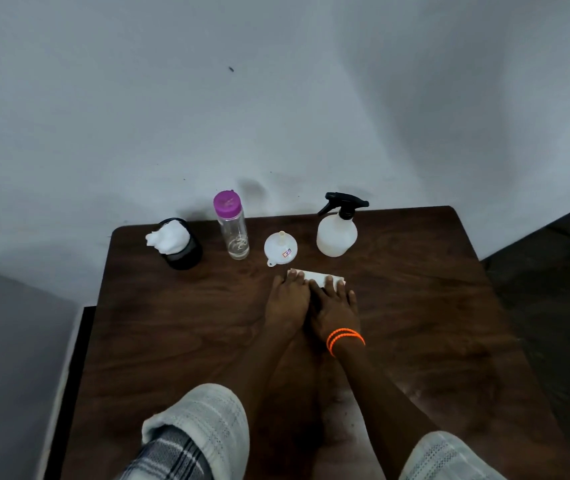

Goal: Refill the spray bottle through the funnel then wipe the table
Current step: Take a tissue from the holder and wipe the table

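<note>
**Operator A:** I am reading the head view. Report the hand states, using the funnel [280, 246] as landmark.

**Operator B:** I am seeing both hands lying flat on a folded white tissue [318, 277], which is lying on the table [415, 306] just in front of the funnel. The left hand [288, 303] is pressing the tissue's left end with straight, extended fingers. The right hand [333, 311], wearing an orange band [345, 339] at the wrist, is pressing the right end, its fingers also straight. Neither hand is curling around anything.

**Operator A:** I am logging that. Where is the spray bottle standing?

**Operator B:** The spray bottle [337, 230] is standing upright to the right of the funnel, slightly behind it, with its black trigger head fitted. The funnel itself is resting upside down, wide mouth on the table, spout pointing up.

**Operator A:** And left of the funnel?

**Operator B:** A clear water bottle [233, 228] with a purple cap is standing just left, holding a little liquid at the bottom. Further left, a black holder [186, 252] is carrying white tissues.
</note>
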Motion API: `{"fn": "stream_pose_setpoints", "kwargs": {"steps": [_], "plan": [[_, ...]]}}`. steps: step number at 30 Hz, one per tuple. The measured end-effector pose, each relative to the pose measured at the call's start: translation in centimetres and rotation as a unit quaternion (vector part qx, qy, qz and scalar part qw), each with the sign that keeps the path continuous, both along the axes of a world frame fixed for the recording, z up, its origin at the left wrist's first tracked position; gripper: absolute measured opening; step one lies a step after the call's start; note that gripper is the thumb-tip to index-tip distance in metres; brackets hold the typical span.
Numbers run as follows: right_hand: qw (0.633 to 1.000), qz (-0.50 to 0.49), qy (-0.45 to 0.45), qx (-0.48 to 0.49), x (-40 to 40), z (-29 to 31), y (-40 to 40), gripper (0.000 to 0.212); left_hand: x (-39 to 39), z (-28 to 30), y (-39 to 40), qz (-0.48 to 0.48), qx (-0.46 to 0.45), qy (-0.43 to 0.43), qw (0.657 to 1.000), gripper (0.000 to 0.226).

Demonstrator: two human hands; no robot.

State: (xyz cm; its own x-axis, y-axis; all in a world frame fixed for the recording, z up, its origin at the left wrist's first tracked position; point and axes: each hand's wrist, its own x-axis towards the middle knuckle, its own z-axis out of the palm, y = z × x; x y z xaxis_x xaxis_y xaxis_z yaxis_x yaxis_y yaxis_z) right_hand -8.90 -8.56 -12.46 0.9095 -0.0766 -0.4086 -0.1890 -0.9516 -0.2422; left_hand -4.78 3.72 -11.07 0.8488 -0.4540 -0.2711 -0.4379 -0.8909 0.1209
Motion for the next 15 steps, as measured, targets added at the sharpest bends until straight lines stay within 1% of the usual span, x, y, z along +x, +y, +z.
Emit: {"fn": "stream_pose_setpoints", "kwargs": {"steps": [3, 7, 15], "plan": [[1.000, -0.003, 0.003, 0.011, -1.4, 0.3, 2.3, 0.061, -1.4, 0.4, 2.6, 0.010, -0.021, 0.003, 1.000, 0.048], [1.000, 0.016, -0.002, 0.019, -2.5, 0.2, 5.8, 0.059, -3.1, 0.5, 6.5, 0.038, -0.034, 0.012, 0.999, 0.049], [0.994, 0.108, -0.008, 0.025, -2.8, -0.4, 14.6, 0.058, -5.8, 0.3, 16.1, 0.121, -0.020, 0.014, 0.992, 0.048]]}}
